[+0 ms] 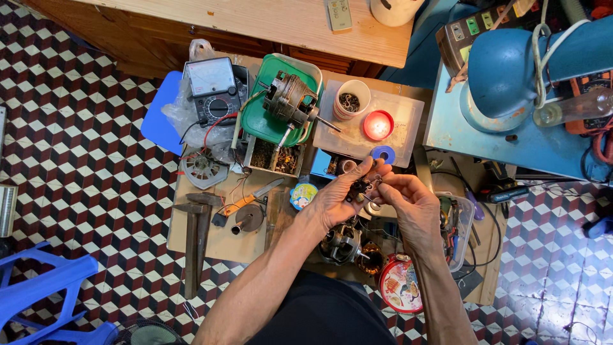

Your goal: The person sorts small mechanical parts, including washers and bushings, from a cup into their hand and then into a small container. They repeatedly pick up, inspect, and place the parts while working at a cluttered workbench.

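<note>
My left hand (336, 200) and my right hand (412, 206) meet over the low work board, fingertips together. Between them they pinch a small dark part with thin wires (361, 186); both hands grip it. Below my hands lies an electric motor (340, 243) with copper windings. A second motor (288, 99) rests on a green tray (257, 121) further back. A clear plastic box (408, 118) holds a cup of small parts (351, 99), a red lid (378, 124) and a blue tape roll (383, 154).
An analogue multimeter (211, 89) with red and black leads sits back left. A hammer (196, 239), a round fan part (203, 167) and a round tin (399, 284) lie on the board. Blue desk lamp (504, 73) at right, blue plastic stool (45, 291) at left, wooden bench (255, 22) behind.
</note>
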Available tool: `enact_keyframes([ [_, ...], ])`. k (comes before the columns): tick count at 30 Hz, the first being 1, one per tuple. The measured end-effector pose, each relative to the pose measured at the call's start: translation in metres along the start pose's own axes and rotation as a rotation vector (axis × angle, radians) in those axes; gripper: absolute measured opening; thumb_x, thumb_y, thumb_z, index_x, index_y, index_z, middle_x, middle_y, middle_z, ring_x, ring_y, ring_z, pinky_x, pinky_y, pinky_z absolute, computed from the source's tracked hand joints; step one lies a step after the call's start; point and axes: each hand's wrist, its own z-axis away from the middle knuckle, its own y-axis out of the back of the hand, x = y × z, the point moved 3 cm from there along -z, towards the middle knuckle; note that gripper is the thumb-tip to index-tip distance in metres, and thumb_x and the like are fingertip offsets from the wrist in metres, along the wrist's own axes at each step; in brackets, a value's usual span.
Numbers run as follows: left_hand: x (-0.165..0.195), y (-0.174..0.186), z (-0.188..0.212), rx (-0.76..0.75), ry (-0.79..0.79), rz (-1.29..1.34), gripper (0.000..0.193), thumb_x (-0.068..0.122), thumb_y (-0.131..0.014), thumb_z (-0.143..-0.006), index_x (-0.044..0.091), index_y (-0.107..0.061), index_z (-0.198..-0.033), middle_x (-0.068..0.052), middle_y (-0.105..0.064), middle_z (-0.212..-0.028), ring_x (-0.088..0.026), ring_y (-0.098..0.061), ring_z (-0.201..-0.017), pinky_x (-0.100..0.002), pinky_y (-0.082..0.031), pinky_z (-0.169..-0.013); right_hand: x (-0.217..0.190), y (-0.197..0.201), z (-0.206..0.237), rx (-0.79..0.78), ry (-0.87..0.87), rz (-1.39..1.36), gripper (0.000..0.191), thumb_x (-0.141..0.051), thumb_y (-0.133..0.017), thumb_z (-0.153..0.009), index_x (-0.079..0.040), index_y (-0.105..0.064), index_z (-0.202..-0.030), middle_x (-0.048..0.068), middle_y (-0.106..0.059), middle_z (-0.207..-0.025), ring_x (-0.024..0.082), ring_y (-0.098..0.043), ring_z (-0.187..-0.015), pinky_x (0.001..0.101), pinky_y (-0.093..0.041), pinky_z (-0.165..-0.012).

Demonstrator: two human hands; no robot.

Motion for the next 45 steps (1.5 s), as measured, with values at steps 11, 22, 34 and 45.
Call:
enact_keyframes([
  [11, 0.001, -0.005, 0.004, 0.059, -0.003, -0.080, 0.036, 0.035, -0.076, -0.094, 0.010, -0.072, -0.120, -0.003, -0.075, -0.114, -0.011, -0.068, -0.090, -0.026, -0.056, -0.074, -0.001, 0.000, 0.000, -0.004, 0.004, -0.005, 0.028, -0.002, -0.069, -0.093, 0.004, -0.064, -0.120, 0.014, -0.074, -0.106, 0.017, -0.074, -0.091, 0.0293, -0.061, -0.080],
  [22, -0.003, -0.001, -0.001, 0.009, -0.004, -0.049, 0.040, 0.033, -0.075, -0.096, 0.005, -0.069, -0.123, -0.007, -0.074, -0.116, -0.014, -0.069, -0.088, -0.027, -0.059, -0.071, 0.010, 0.008, -0.008, 0.001, -0.217, -0.289, 0.022, -0.003, -0.068, -0.094, 0.006, -0.066, -0.114, 0.016, -0.073, -0.101, 0.023, -0.074, -0.087, 0.0314, -0.062, -0.078],
  [34, -0.002, 0.001, 0.000, 0.036, -0.008, -0.033, 0.042, 0.031, -0.075, -0.096, 0.003, -0.067, -0.126, -0.008, -0.074, -0.116, -0.012, -0.071, -0.088, -0.024, -0.062, -0.073, 0.017, 0.013, -0.012, 0.013, -0.342, -0.465, 0.020, -0.001, -0.068, -0.093, 0.002, -0.065, -0.112, 0.017, -0.073, -0.102, 0.021, -0.073, -0.089, 0.0292, -0.062, -0.081],
  [45, 0.001, -0.005, 0.006, 0.057, -0.015, -0.034, 0.040, 0.028, -0.075, -0.095, 0.004, -0.067, -0.126, -0.008, -0.075, -0.116, -0.011, -0.073, -0.086, -0.022, -0.063, -0.075, 0.027, 0.019, -0.012, -0.014, -0.365, -0.581, 0.024, -0.002, -0.068, -0.093, 0.002, -0.065, -0.116, 0.014, -0.072, -0.104, 0.019, -0.072, -0.096, 0.0271, -0.060, -0.085],
])
